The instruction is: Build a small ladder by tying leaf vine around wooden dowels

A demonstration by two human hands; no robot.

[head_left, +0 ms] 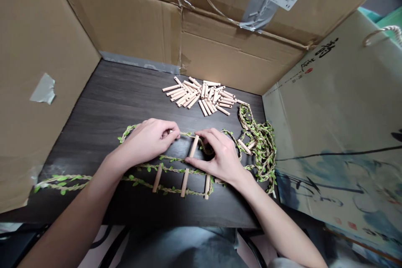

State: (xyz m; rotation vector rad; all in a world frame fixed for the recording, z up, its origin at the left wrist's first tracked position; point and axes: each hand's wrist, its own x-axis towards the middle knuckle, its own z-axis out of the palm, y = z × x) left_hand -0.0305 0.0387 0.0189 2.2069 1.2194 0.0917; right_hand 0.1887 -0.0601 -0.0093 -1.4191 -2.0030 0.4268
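Pinched in the fingers of my left hand [153,136] is a leafy twine cord [186,134], which runs right to a small wooden peg [194,146]. My right hand [221,153] grips that peg between thumb at its lower end and fingers at its upper end. A second leafy strand passes by the peg's lower end. Nearer me lies a stretch of twine ladder with three wooden rungs, the middle rung [185,183] below the held peg. My fingers hide part of the cord.
A pile of loose wooden pegs [188,92] lies at the back of the dark table [103,104]. At right is a tangled heap of leafy twine [265,155]. Cardboard [141,29] walls the back and left; a printed paper bag [329,104] stands right.
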